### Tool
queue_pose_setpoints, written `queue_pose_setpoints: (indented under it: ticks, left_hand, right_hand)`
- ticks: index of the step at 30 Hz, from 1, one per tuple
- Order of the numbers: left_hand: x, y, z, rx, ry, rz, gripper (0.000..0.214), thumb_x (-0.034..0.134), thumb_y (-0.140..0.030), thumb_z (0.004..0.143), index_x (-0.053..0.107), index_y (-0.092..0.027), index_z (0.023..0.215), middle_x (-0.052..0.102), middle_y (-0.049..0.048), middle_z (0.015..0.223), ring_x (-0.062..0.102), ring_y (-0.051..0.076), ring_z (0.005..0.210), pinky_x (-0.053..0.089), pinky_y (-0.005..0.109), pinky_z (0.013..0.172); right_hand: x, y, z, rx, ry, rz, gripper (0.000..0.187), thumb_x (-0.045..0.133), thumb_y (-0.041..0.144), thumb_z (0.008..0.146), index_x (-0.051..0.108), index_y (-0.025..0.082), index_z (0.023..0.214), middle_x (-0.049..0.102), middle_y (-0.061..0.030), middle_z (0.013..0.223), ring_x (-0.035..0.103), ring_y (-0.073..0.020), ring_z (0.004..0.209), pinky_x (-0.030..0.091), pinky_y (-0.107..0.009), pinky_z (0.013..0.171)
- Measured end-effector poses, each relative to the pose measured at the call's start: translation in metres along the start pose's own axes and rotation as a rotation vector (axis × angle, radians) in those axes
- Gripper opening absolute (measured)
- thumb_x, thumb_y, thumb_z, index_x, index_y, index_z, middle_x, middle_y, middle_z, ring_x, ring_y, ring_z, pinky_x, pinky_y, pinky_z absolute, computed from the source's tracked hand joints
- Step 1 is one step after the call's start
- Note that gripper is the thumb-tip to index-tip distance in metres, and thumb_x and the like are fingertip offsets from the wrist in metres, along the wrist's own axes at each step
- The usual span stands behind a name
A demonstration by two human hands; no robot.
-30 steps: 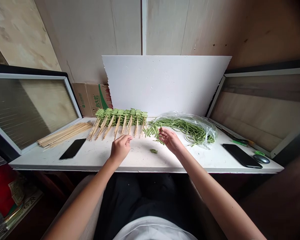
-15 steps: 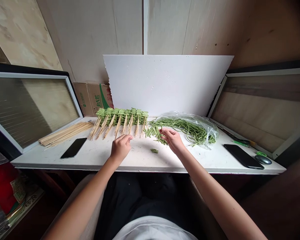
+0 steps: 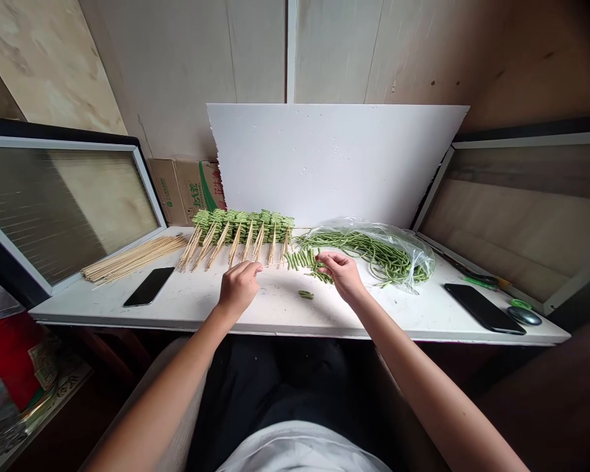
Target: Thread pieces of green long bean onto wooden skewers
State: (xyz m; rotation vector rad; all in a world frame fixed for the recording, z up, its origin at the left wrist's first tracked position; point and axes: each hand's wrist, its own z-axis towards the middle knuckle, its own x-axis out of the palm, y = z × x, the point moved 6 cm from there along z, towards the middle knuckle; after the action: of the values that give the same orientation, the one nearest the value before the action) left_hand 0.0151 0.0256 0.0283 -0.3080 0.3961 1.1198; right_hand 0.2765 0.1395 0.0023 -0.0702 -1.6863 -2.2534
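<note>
My left hand (image 3: 239, 286) pinches the end of a thin bamboo skewer (image 3: 271, 265), which runs right towards a folded string of long green beans (image 3: 301, 259). My right hand (image 3: 342, 275) grips that bean string at its right end, with a loose tail hanging below. A short cut piece of green bean (image 3: 305, 294) lies on the white table (image 3: 275, 314) just below, between my hands. Behind them, a row of finished bean skewers (image 3: 240, 226) lies with the bare sticks pointing towards me.
A clear plastic bag of long green beans (image 3: 368, 252) lies right of my right hand. A bundle of bare skewers (image 3: 132, 257) and a black phone (image 3: 149, 286) are at left. Another phone (image 3: 484, 308) lies at right. A white foam board (image 3: 334, 160) stands behind.
The table and its contents have drifted slightly right and up in view. My hands stay nearly where they were, still holding the skewer and the beans.
</note>
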Motion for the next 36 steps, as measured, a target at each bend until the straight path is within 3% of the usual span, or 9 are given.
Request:
queue_pose_setpoints:
  ticks: [12,19,26,32,36]
  left_hand:
    - [0.004,0.0,-0.003,0.005,0.0,0.005,0.041,0.045,0.01,0.074,0.071,-0.019,0.085,0.076,0.0034,0.079,0.072,0.021,0.074,0.05,0.027,0.061]
    - [0.005,0.001,-0.005,0.01,0.013,0.024,0.039,0.046,0.009,0.077,0.072,-0.019,0.084,0.076,0.0045,0.08,0.071,0.021,0.074,0.05,0.027,0.061]
    - [0.003,-0.001,-0.003,0.051,0.004,0.07,0.043,0.043,0.012,0.072,0.072,-0.018,0.084,0.075,0.0041,0.076,0.069,0.02,0.07,0.048,0.027,0.06]
    - [0.0,-0.004,-0.001,0.074,-0.018,0.071,0.043,0.042,0.012,0.072,0.07,-0.019,0.084,0.074,0.003,0.075,0.069,0.019,0.068,0.047,0.026,0.059]
    - [-0.007,-0.004,0.003,0.085,-0.058,0.047,0.043,0.042,0.011,0.072,0.07,-0.019,0.086,0.074,0.0025,0.077,0.071,0.019,0.072,0.048,0.026,0.061]
  right_hand:
    - [-0.001,-0.009,0.0,0.004,-0.019,0.003,0.033,0.094,0.05,0.068,0.081,0.023,0.081,0.079,-0.006,0.094,0.071,-0.0194,0.08,0.062,-0.032,0.073]
    - [0.003,-0.006,-0.004,0.004,-0.014,-0.034,0.034,0.094,0.051,0.067,0.082,0.022,0.08,0.079,-0.0072,0.096,0.067,-0.0155,0.062,0.061,-0.035,0.069]
    - [0.004,-0.009,-0.006,0.012,-0.029,0.001,0.034,0.094,0.051,0.067,0.082,0.021,0.079,0.078,-0.0082,0.094,0.07,-0.0198,0.075,0.063,-0.034,0.068]
    - [0.011,0.002,-0.01,-0.048,0.002,-0.035,0.034,0.094,0.05,0.068,0.083,0.022,0.082,0.078,-0.0069,0.09,0.067,-0.0163,0.065,0.062,-0.037,0.073]
    - [0.013,0.003,-0.011,-0.02,-0.015,-0.001,0.035,0.094,0.052,0.068,0.082,0.022,0.081,0.078,-0.0062,0.089,0.068,-0.0172,0.068,0.062,-0.036,0.074]
